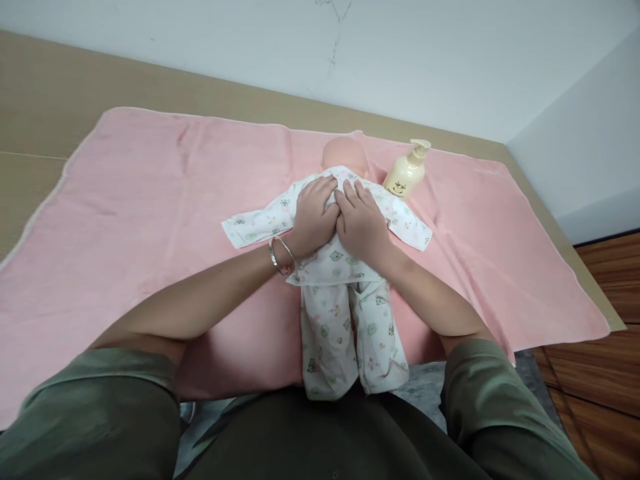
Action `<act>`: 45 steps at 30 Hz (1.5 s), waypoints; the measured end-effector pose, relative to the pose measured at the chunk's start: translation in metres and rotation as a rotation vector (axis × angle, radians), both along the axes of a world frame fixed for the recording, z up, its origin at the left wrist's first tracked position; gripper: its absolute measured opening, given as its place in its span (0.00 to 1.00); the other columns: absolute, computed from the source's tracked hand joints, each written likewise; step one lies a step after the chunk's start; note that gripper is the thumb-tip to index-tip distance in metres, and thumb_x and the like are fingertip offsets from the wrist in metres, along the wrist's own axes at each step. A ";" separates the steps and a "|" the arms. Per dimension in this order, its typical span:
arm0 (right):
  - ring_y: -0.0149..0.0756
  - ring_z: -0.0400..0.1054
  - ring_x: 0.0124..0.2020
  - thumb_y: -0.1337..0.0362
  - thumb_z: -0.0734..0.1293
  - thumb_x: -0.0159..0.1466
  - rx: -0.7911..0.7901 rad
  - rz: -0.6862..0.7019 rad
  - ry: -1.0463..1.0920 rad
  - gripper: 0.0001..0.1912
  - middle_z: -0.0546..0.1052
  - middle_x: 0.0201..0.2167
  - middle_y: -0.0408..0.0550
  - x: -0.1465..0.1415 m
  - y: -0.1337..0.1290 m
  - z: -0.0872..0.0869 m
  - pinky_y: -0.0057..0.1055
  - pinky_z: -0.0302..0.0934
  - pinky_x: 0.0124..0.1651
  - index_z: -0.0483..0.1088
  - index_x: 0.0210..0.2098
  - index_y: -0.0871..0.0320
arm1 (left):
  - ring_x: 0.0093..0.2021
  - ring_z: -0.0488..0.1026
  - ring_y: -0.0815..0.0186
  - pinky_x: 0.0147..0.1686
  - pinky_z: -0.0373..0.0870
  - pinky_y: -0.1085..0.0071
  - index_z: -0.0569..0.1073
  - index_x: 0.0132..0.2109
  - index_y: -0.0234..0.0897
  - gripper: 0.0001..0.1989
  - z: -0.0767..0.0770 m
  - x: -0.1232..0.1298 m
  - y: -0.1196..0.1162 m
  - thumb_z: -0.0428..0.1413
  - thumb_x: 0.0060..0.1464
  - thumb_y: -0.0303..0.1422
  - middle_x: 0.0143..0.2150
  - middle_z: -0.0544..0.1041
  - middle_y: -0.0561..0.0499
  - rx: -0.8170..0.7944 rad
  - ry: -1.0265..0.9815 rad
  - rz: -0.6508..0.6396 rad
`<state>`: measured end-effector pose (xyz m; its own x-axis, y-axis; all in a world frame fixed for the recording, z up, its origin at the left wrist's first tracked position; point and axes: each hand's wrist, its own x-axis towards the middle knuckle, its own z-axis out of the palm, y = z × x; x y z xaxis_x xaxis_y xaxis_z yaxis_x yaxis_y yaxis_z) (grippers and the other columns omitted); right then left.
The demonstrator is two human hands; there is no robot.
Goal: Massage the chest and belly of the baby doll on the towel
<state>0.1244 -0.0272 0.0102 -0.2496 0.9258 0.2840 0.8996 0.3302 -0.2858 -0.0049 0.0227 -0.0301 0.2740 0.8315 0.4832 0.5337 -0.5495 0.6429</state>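
White wall (450, 60) forms the background, meeting a second wall at a corner on the right. Below it runs a tan counter (45, 100), covered for most of its width by a pink towel (150, 193). Wooden flooring (600, 373) shows at the lower right.

A doll (345, 155) lies on the towel, head toward the wall and legs toward the person. It wears a white printed top (330, 257) with both sleeves spread outward, and matching trousers (345, 333) whose leg ends hang over the near edge of the counter.

Left hand (314, 217) rests flat on the chest of the top, fingers extended and loose, grasping nothing. A silver bangle (281, 255) sits on that wrist. Right hand (361, 223) lies just beside it, also flat and open on the fabric, fingertips near the collar. The two hands touch at the thumbs over the garment's centre.

A cream pump bottle (406, 175) stands upright on the towel, just beside the doll's head on the right.

Green sleeves (100, 400) cover both upper arms.
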 end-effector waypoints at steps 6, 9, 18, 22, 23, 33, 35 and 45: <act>0.46 0.50 0.72 0.63 0.56 0.68 -0.112 -0.067 0.140 0.27 0.61 0.69 0.57 0.026 0.030 0.001 0.51 0.43 0.74 0.61 0.65 0.64 | 0.67 0.61 0.46 0.67 0.55 0.45 0.69 0.61 0.31 0.26 0.006 0.004 -0.017 0.46 0.59 0.35 0.65 0.68 0.37 0.038 0.092 0.064; 0.49 0.49 0.73 0.60 0.55 0.69 -0.100 -0.114 0.132 0.28 0.60 0.69 0.61 0.027 0.031 0.001 0.54 0.42 0.73 0.60 0.65 0.66 | 0.66 0.62 0.45 0.67 0.55 0.44 0.68 0.61 0.33 0.25 0.004 0.003 -0.015 0.48 0.58 0.36 0.64 0.70 0.37 0.032 0.056 0.082; 0.57 0.54 0.70 0.65 0.55 0.70 -0.075 -0.150 -0.017 0.27 0.64 0.66 0.68 -0.001 -0.009 0.010 0.54 0.48 0.72 0.60 0.64 0.74 | 0.68 0.60 0.43 0.68 0.52 0.44 0.68 0.61 0.31 0.27 0.004 -0.004 0.008 0.49 0.57 0.38 0.65 0.68 0.36 -0.024 0.133 0.041; 0.52 0.54 0.70 0.66 0.55 0.67 -0.172 -0.085 0.083 0.26 0.65 0.67 0.58 0.015 0.008 0.013 0.54 0.53 0.70 0.64 0.62 0.65 | 0.68 0.59 0.41 0.67 0.53 0.43 0.67 0.61 0.25 0.26 0.011 0.002 -0.017 0.46 0.61 0.36 0.65 0.67 0.31 0.038 0.172 0.033; 0.50 0.54 0.71 0.66 0.55 0.67 -0.193 -0.070 0.101 0.26 0.65 0.67 0.57 0.020 0.014 0.014 0.52 0.53 0.70 0.64 0.62 0.65 | 0.69 0.59 0.42 0.67 0.53 0.44 0.67 0.61 0.25 0.26 0.012 0.003 -0.023 0.46 0.61 0.36 0.65 0.67 0.31 0.064 0.175 0.024; 0.53 0.54 0.70 0.63 0.52 0.70 -0.063 -0.103 0.010 0.28 0.65 0.66 0.67 0.011 0.005 0.002 0.54 0.48 0.72 0.62 0.62 0.74 | 0.67 0.62 0.47 0.68 0.54 0.46 0.69 0.60 0.32 0.25 -0.002 -0.006 0.008 0.45 0.64 0.43 0.64 0.69 0.36 0.017 0.088 0.003; 0.52 0.57 0.69 0.64 0.53 0.69 -0.024 -0.091 0.005 0.26 0.68 0.63 0.66 0.007 -0.003 0.003 0.54 0.51 0.71 0.65 0.61 0.73 | 0.66 0.63 0.46 0.68 0.55 0.45 0.70 0.60 0.33 0.25 -0.003 -0.007 0.012 0.46 0.63 0.44 0.63 0.70 0.36 0.016 0.079 0.000; 0.50 0.44 0.74 0.64 0.55 0.69 -0.199 -0.072 -0.007 0.31 0.54 0.71 0.65 0.022 0.030 0.010 0.47 0.40 0.75 0.53 0.68 0.76 | 0.69 0.58 0.44 0.68 0.53 0.44 0.67 0.61 0.23 0.25 0.014 0.002 -0.029 0.43 0.64 0.37 0.66 0.65 0.30 0.087 0.202 -0.020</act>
